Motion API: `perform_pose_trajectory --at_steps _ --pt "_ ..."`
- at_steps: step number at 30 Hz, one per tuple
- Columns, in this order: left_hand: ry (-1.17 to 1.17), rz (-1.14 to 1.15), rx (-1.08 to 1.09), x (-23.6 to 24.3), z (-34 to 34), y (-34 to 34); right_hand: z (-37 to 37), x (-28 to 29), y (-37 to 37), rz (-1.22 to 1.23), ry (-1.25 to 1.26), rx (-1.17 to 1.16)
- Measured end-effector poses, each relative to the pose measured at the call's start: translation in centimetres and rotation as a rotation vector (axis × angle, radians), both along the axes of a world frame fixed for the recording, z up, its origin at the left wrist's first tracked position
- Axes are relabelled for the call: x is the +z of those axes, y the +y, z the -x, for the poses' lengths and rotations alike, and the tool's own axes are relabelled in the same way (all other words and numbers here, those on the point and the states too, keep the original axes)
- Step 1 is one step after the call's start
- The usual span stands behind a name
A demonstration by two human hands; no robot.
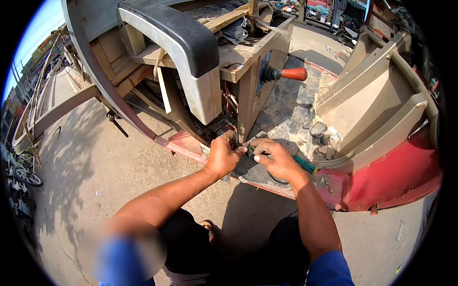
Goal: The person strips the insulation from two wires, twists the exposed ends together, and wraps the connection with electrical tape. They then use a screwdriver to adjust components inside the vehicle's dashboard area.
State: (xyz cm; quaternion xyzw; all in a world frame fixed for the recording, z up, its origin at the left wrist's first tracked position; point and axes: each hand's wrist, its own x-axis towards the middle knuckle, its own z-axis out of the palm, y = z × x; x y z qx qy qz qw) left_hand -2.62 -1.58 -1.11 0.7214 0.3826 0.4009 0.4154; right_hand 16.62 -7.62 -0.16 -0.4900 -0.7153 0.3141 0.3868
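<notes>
Both of my hands work close together at the foot of an upright beige panel, just above a dirty metal floor. My left hand is closed, its thumb and fingers pinched by the panel's lower corner. Facing it, my right hand is closed too, with thumb and forefinger brought together. Whatever lies between the fingertips is small, dark and too hidden to name. Beside my right hand rests a tool with a green handle. A few thin wires hang inside the opening above my left hand.
Over my left hand juts a grey and black cover. A lever with a red grip sticks out from the panel. Right of it stand a round ridged pedal and a beige frame above red bodywork. Bicycles stand far left.
</notes>
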Motion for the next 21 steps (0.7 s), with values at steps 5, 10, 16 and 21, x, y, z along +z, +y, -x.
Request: perform_pose_trajectory --at_steps 5,10,16,21 --pt "0.099 -0.128 0.066 0.0 0.1 0.0 0.2 0.0 -0.1 0.030 0.031 0.008" --pt "0.148 -0.169 0.069 1.8 -0.1 -1.1 0.9 -0.6 0.0 0.096 0.062 0.001" --pt "0.105 -0.233 0.026 -0.1 0.1 -0.5 1.6 -0.3 0.1 0.229 -0.038 -0.016" --pt "0.126 -0.197 0.052 -0.6 0.4 -0.2 0.5 -0.9 0.6 0.186 0.064 0.100"
